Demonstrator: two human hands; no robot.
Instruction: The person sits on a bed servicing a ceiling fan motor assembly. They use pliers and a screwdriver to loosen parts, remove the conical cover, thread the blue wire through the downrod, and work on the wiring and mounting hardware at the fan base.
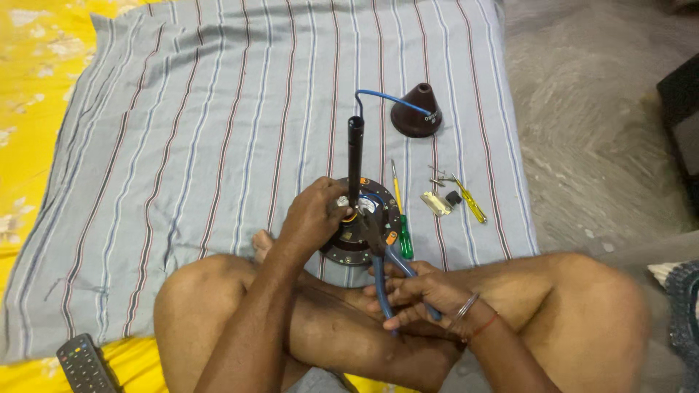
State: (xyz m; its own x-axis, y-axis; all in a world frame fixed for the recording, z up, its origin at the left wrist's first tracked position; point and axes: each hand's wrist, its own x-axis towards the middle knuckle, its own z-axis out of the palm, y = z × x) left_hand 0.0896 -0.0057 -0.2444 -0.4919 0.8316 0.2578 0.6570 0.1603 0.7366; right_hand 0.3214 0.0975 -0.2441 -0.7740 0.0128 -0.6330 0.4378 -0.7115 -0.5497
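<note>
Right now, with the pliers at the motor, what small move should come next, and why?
Probably squeeze the blue-handled pliers and pull gently: the right hand holds their handles, their nose sits at the motor hub by the wires, and the left hand steadies the motor.

left hand point(314, 215) steadies fan motor point(362, 231); right hand point(421, 291) holds blue-handled pliers point(384, 271).

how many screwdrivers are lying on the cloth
2. A green-handled screwdriver lies just right of the round black motor housing, beside the blue-handled pliers. A yellow-handled screwdriver lies farther right among small metal parts. Others may be hidden.
</note>
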